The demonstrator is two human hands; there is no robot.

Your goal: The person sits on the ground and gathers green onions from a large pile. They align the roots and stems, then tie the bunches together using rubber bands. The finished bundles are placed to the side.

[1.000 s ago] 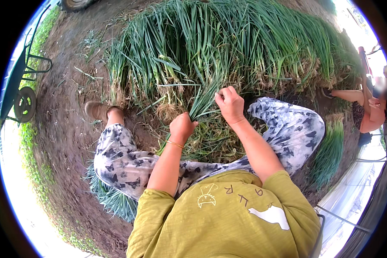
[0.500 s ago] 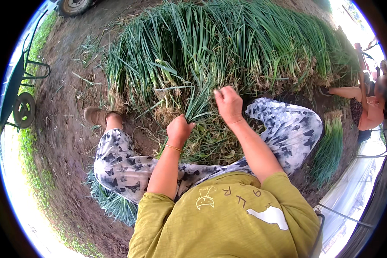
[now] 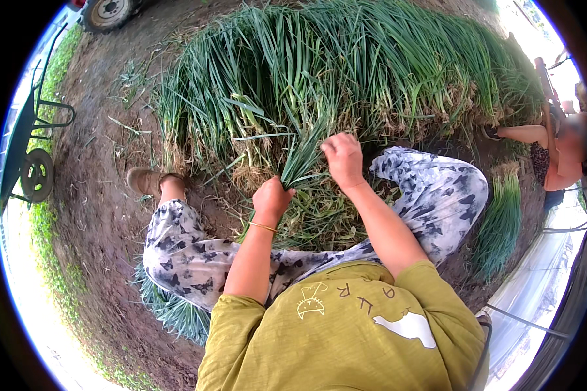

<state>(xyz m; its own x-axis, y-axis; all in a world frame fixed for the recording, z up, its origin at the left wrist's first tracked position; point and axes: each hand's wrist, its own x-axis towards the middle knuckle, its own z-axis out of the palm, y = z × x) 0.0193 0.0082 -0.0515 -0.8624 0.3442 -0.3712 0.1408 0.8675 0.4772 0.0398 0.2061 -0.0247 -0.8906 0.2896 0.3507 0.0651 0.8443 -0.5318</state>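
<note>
My left hand point(image 3: 272, 198) is closed round the lower part of a small bunch of green onions point(image 3: 301, 155), whose green leaves fan upward and to the right. Beside those leaves is my right hand point(image 3: 343, 160), its fingers curled in toward the bunch; whether anything thin is pinched in them is too small to make out. In front of both hands lies a long heap of green onions point(image 3: 346, 58), leaves pointing away and pale rooty ends toward me. Stripped leaves and trimmings point(image 3: 323, 218) litter the ground between my legs.
A bundle of green onions point(image 3: 499, 225) lies right of my knee, another bundle point(image 3: 173, 303) by my left thigh. At far left stands a green wheelbarrow point(image 3: 29, 140); a vehicle wheel point(image 3: 109, 12) shows at the top left. Another person point(image 3: 563, 159) sits at the right edge.
My right hand has come slightly down and left, closer to the leaves of the bunch, its fingers turned more toward it. My left hand keeps its grip in nearly the same place.
</note>
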